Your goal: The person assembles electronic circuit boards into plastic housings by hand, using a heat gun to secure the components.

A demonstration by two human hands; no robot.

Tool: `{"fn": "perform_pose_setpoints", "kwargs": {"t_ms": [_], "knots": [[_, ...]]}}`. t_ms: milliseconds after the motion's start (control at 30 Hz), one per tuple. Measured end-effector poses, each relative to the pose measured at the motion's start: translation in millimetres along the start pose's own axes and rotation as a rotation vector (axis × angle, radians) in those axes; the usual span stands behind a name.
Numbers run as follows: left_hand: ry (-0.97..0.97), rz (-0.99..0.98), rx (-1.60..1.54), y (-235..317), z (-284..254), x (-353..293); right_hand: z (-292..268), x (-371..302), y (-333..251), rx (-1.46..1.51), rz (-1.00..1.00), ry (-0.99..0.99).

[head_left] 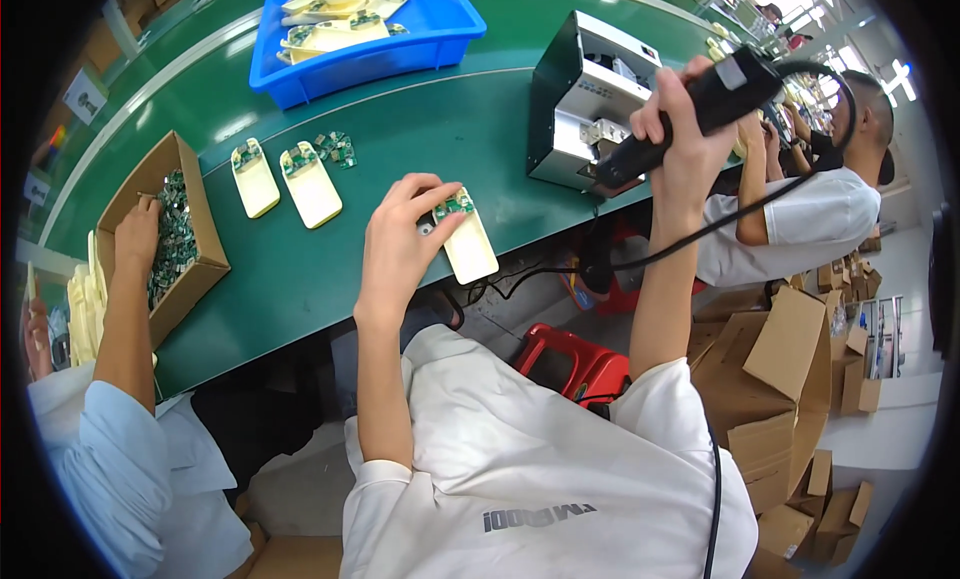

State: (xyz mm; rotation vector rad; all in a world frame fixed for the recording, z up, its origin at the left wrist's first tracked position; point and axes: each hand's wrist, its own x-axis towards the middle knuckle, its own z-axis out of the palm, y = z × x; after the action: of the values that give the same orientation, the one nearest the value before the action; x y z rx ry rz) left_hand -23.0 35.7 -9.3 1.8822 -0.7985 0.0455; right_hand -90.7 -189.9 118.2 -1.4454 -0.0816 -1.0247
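Note:
My left hand (392, 241) grips a cream plastic casing (470, 251) at the table's near edge. Its thumb and fingers pinch the end where a small green circuit board (456, 203) sits. In my raised right hand (690, 144) is a black electric screwdriver (738, 87), its cable looping down past my forearm. The driver's nose points down and left, beside a black and silver machine (560, 104) that looks like a screw feeder; whether its tip touches the machine, I cannot tell. Two more casings, one (313, 191) nearer me and one (256, 185) farther left, lie on the table.
Loose circuit boards (338, 149) lie past the casings. A blue bin (370, 74) of casings stands at the back. On the left, a co-worker's hand (137, 234) reaches into a cardboard box (205, 229) of boards. A red stool (570, 359) and cartons (760, 379) are at right.

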Motion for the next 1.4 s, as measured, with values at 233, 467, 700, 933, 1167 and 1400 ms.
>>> {"fn": "perform_pose_setpoints", "kwargs": {"t_ms": [233,467,700,933,1167,1400], "knots": [[0.008,-0.001,0.050,4,0,-1,56,-21,-15,0.161,-0.048,-0.155],[-0.026,-0.018,0.066,3,-1,-1,74,-29,4,0.237,0.035,-0.237],[-0.055,0.002,0.127,2,-1,1,96,-43,27,0.066,-0.026,-0.305],[-0.065,-0.008,0.107,0,-1,2,97,-48,38,0.054,-0.025,-0.320],[-0.067,-0.019,0.099,0,-1,1,98,-50,39,0.066,-0.030,-0.299],[-0.045,0.028,0.127,-1,0,2,99,-50,44,0.062,-0.017,-0.266]]}}
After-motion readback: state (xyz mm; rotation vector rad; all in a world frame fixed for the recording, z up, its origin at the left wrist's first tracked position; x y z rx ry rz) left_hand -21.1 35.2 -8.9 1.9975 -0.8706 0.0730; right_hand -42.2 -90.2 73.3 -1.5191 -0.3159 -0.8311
